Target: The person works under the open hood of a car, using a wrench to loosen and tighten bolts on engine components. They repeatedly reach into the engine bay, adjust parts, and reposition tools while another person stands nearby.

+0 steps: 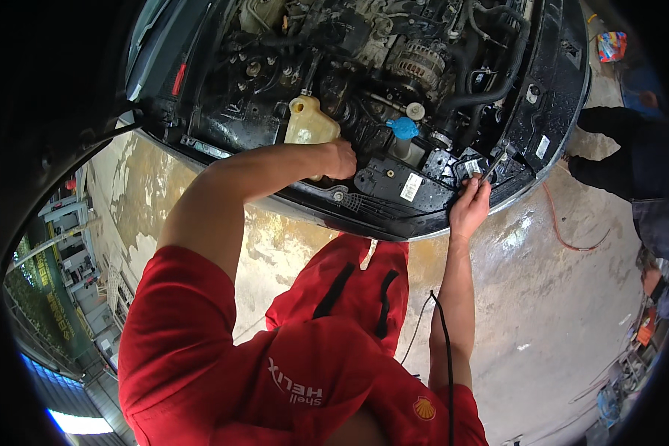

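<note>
Over the front of an open engine bay, my left hand [339, 159] is curled against the right end of a yellowed plastic fluid tank [312, 123]. Its fingertips are hidden, and I cannot make out what they grip. Farther right, my right hand [470, 209] is closed with thumb and fingers around the lower end of a slim metal rod-like tool [492, 168]. The tool slants up and right to the black front panel beside the headlight housing. Between my hands are a blue cap [404, 128] on a filler neck and a black cover [389, 178] with a white label.
An alternator [420, 63] and black hoses [490, 97] lie deeper in the bay. The car's front edge curves before my red trousers. On the right, another person in dark trousers [606, 160] stands near a reddish hose [561, 230] on the wet concrete floor.
</note>
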A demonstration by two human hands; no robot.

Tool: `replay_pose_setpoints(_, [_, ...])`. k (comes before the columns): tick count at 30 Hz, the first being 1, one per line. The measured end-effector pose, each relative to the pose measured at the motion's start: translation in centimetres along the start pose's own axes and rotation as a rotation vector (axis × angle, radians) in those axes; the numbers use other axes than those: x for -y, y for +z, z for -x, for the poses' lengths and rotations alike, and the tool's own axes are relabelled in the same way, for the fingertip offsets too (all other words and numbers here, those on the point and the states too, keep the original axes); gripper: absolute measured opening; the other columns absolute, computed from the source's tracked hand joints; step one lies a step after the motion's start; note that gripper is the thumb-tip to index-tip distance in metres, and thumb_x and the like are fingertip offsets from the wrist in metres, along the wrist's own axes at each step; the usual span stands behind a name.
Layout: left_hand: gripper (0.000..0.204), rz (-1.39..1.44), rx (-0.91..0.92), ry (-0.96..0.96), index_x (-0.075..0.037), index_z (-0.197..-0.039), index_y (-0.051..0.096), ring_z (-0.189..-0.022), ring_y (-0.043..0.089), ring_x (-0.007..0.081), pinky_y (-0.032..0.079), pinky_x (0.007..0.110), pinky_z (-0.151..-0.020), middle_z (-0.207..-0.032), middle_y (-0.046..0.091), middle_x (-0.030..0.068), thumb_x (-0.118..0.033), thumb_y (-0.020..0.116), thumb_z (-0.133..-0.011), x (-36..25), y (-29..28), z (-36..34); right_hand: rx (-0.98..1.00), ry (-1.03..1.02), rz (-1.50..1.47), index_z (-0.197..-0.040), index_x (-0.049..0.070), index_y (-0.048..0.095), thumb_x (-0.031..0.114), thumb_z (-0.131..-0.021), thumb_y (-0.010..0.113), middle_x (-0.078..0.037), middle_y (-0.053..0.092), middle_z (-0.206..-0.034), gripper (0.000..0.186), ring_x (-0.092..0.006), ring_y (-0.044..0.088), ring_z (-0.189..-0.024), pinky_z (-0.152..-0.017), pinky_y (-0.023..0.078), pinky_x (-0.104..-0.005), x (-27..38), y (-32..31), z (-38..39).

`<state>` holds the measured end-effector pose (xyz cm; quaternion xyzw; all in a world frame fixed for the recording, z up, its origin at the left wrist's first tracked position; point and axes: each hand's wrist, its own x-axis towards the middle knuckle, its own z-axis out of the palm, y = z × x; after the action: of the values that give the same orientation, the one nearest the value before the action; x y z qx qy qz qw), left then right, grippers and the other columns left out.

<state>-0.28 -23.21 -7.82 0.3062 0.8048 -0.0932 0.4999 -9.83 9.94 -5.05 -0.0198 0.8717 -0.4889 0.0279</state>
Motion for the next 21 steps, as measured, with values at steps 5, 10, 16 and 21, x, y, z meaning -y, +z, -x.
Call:
replay_pose_setpoints(5, [0.023, -0.11, 0.006, 0.026, -0.017, -0.103, 0.083, -0.127, 0.063, 0.0222, 0.047, 0.046, -0.107, -0.118, 0.077, 0.0001, -0.026, 0.068, -0.088, 0.2, 0.3, -0.1, -0.002, -0.011, -0.017, -0.115, 0.003, 0.067, 0.021, -0.11, 0.056, -0.01, 0.073, -0.087, 0.022, -0.024, 0.068, -0.073, -0.07, 0.053, -0.0376, -0.4, 0.1, 0.0])
replay_pose_setpoints(10, [0.022, -0.109, -0.021, 0.037, -0.016, -0.103, 0.083, -0.125, 0.064, 0.0233, 0.048, 0.045, -0.106, -0.118, 0.078, 0.0008, -0.023, 0.071, -0.085, 0.0, -0.2, 0.8, 0.002, 0.018, -0.042, -0.118, 0.003, 0.067, 0.021, -0.111, 0.057, -0.004, 0.07, -0.085, 0.022, -0.0115, 0.061, -0.069, -0.067, 0.051, -0.0293, -0.3, 0.2, 0.0])
replay_pose_setpoints(16, [0.022, -0.046, 0.022, 0.04, -0.014, -0.103, 0.084, -0.12, 0.069, 0.0278, 0.051, 0.045, -0.104, -0.117, 0.079, 0.0062, -0.02, 0.073, -0.085, -0.1, -0.4, 0.5, 0.001, 0.011, -0.023, -0.117, 0.004, 0.068, 0.022, -0.111, 0.056, -0.007, 0.071, -0.087, 0.022, -0.0165, 0.063, -0.07, -0.067, 0.052, -0.0327, 0.1, 0.0, 0.0])
replay_pose_setpoints(21, [0.025, -0.028, 0.011, -0.017, -0.013, -0.108, 0.083, -0.124, 0.067, 0.03, 0.05, 0.047, -0.107, -0.123, 0.077, 0.0074, -0.017, 0.069, -0.089, -0.4, -0.7, 1.2, 0.001, 0.031, -0.037, -0.117, 0.004, 0.068, 0.021, -0.111, 0.056, -0.007, 0.07, -0.086, 0.022, -0.0159, 0.064, -0.071, -0.068, 0.052, -0.0325, 0.2, 0.0, 0.1])
